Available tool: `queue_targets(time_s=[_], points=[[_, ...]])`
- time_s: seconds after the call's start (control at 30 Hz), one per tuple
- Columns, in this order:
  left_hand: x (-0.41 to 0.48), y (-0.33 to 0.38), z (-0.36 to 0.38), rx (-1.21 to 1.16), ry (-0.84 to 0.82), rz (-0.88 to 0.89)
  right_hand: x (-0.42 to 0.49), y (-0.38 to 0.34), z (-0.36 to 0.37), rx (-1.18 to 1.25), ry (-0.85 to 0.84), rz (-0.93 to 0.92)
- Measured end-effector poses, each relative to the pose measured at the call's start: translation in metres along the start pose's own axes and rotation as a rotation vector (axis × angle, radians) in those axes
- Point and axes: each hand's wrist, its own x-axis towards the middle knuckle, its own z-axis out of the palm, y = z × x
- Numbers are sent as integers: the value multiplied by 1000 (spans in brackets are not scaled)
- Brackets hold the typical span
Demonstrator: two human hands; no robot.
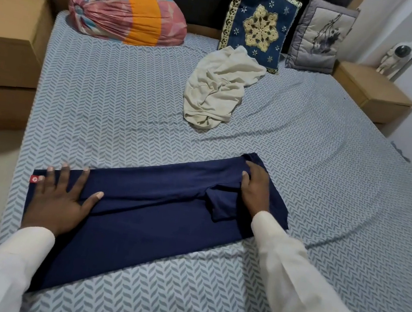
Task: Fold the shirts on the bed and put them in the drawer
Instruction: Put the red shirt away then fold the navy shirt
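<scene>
The dark blue shirt (pixel 155 207) lies on the near part of the bed (pixel 127 107), already folded into one long strip. So the step in hand looks like the folding of this first shirt, about half done. The left hand (pixel 61 196) lies flat on the left end of the strip, with its fingers spread wide, and presses the cloth down. The right hand (pixel 255 189) is on the right end, and its fingers curl into the cloth and hold a fold of it. Next, I think one end has to come over onto the other end to make a small, neat square. That needs one hand to keep the cloth still while the other lifts. The cream shirt (pixel 216 91) lies in a crumpled heap farther up the bed, well apart from the blue one, and is not folded yet. Now the count: two shirts, two hands, and three pillows, which are one round striped pillow (pixel 127 12), one blue star cushion (pixel 262 23) and one grey cushion (pixel 320 34). I see no open drawer.
</scene>
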Motion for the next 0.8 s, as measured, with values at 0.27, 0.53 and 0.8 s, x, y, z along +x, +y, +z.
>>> queue_targets(time_s=[0.27,0.53,0.8], points=[[-47,55,0,-64,181,188,-34,82,-98,6,58,327],[-65,71,26,-43,49,212,-5,49,-74,-225,-246,298],[-61,69,30,-80,35,158,-18,39,-56,-163,-80,300]])
